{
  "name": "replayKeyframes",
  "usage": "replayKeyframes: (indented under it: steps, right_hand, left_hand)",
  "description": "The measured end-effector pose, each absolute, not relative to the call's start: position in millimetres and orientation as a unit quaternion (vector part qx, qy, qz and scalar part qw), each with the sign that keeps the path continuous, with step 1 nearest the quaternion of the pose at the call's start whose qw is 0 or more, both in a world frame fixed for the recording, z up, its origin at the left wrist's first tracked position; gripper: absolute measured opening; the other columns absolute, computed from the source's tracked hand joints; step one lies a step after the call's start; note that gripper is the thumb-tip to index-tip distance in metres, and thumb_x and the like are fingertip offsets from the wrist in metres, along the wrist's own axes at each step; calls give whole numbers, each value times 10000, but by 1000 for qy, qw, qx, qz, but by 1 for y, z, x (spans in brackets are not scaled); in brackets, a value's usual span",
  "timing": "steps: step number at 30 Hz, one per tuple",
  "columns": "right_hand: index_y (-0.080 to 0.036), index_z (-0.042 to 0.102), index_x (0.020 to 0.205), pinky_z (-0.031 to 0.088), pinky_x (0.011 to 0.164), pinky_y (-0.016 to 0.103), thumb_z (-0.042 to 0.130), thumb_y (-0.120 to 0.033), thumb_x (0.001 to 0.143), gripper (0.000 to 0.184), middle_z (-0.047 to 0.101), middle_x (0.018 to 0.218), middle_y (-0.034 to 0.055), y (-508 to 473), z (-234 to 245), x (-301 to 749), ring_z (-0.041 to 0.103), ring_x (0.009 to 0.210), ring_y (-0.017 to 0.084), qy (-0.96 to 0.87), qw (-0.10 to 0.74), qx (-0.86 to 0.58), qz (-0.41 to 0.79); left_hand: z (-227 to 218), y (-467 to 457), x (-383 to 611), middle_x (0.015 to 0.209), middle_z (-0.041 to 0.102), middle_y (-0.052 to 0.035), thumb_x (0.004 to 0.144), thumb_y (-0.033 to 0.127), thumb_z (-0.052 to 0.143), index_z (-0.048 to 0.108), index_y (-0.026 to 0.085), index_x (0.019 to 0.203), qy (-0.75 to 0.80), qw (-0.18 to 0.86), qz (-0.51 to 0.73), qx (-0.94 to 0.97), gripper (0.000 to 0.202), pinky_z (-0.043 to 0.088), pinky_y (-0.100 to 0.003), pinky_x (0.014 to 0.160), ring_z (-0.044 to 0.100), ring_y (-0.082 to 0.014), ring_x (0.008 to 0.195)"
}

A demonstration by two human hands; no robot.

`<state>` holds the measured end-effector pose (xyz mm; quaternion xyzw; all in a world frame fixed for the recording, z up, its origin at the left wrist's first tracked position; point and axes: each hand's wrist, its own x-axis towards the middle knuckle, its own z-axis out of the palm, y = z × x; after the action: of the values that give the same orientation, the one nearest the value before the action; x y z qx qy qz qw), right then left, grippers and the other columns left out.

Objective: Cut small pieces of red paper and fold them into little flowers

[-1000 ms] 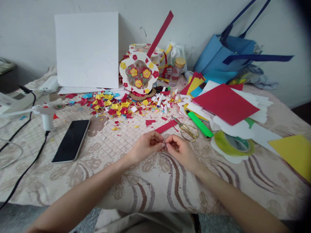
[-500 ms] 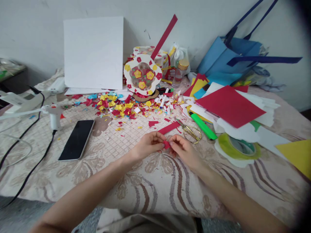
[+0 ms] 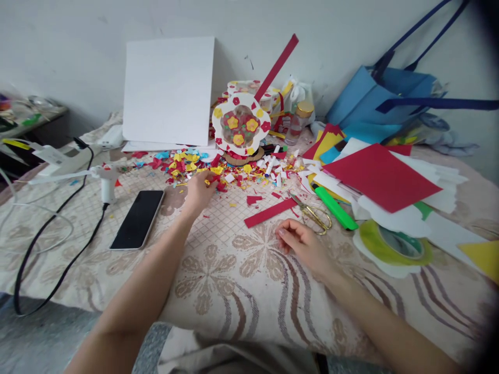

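Observation:
My left hand [image 3: 199, 191] reaches to the near edge of a heap of paper scraps [image 3: 191, 165], red, yellow, blue and white. Its fingers are bent together, with red and yellow paper at the tips; whether a piece is gripped or lies in the heap is unclear. Just short of the scissors [image 3: 314, 214], my right hand [image 3: 298, 240] hovers or rests low over the cloth. Those fingers are curled in, thumb close to the forefinger, and no paper shows in them. A red paper strip [image 3: 270, 213] lies between the two hands, by the scissor tips.
Left: a phone [image 3: 137, 219] and a white glue gun [image 3: 107, 184] with a black cable. Behind: a flower-decorated round fan [image 3: 241, 124] and a white board [image 3: 167, 91]. Right: a green cutter [image 3: 335, 208], yellow tape [image 3: 393, 244], red sheet [image 3: 384, 176] and blue bag [image 3: 390, 91].
My hands have parted. The left has moved forward and left to the scraps; the right stays near the scissors, and the small red piece between them is gone from there. The view has shifted slightly.

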<state>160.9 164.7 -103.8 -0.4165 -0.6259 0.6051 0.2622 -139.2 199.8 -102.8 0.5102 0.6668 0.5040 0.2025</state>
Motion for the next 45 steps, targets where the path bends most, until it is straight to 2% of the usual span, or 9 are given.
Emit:
replayKeyframes:
  steps: [4, 7, 13, 27, 32, 35, 38, 43, 45]
  right_hand:
    - [-200, 541, 797, 444, 502, 239, 520, -404, 852, 212, 534, 619, -19, 169, -104, 162, 518, 553, 121, -645, 277, -425, 571]
    - [-203, 539, 793, 442, 501, 241, 507, -384, 859, 195, 530, 622, -15, 172, -107, 163, 530, 573, 131, -663, 276, -430, 548]
    - [-196, 537, 803, 445, 516, 232, 502, -349, 864, 169, 537, 652, -15, 171, -109, 163, 545, 578, 123, -688, 268, -425, 524]
    - [-207, 556, 928, 470, 538, 230, 476, -306, 888, 134, 550, 736, -7, 167, -112, 163, 558, 605, 116, -716, 277, -401, 500]
    - [-296, 373, 1314, 486, 498, 241, 470, -284, 885, 440, 571, 963, 29, 163, -108, 160, 568, 611, 115, -685, 292, -374, 553]
    - [-290, 360, 1351, 501, 513, 261, 473, -302, 886, 479, 596, 888, 30, 162, -105, 159, 584, 630, 138, -658, 295, -365, 589]
    - [-250, 430, 1324, 507, 572, 281, 467, -316, 894, 437, 585, 704, 11, 161, -102, 161, 590, 665, 164, -653, 330, -374, 569]
    - [-254, 460, 1312, 500, 578, 286, 481, -314, 889, 428, 598, 727, 18, 159, -101, 165, 583, 661, 163, -668, 367, -376, 527]
    - [-253, 484, 1289, 499, 567, 280, 492, -314, 884, 410, 606, 734, 21, 157, -102, 166, 583, 666, 164, -669, 362, -384, 523]
  left_hand:
    - [-90, 187, -111, 964, 597, -86, 770, 193, 561, 598, 182, 952, 721, 20, 386, 576, 186, 413, -295, 662, 556, -169, 740]
    - [-90, 172, -79, 802, 593, -52, 810, 240, 520, 595, 170, 804, 670, 102, 300, 671, 102, 413, -268, 639, 548, -149, 685]
    - [-102, 152, -44, 966, 551, -58, 774, 317, 564, 571, 182, 909, 687, 145, 160, 694, 191, 441, -273, 627, 577, -154, 716]
    - [-102, 153, -47, 815, 587, -28, 718, 223, 598, 559, 177, 754, 672, 184, 226, 680, 70, 406, -251, 614, 549, -137, 697]
    - [-102, 156, -49, 611, 552, 16, 740, 332, 608, 504, 163, 737, 562, 443, 339, 611, 198, 406, -227, 517, 497, -91, 517]
    - [-102, 157, -46, 573, 560, 22, 727, 396, 624, 490, 156, 795, 493, 575, 341, 557, 283, 394, -209, 456, 493, -85, 461]
    - [-100, 158, -44, 630, 592, 3, 743, 359, 611, 522, 146, 886, 530, 504, 386, 562, 272, 393, -201, 469, 536, -100, 524]
    - [-84, 152, -50, 580, 571, -16, 855, 348, 458, 607, 142, 699, 656, 251, 331, 630, 298, 414, -233, 548, 532, -113, 540]
    - [-78, 142, -59, 765, 650, -56, 851, 291, 463, 637, 150, 906, 659, 198, 302, 659, 230, 465, -273, 651, 600, -150, 676]
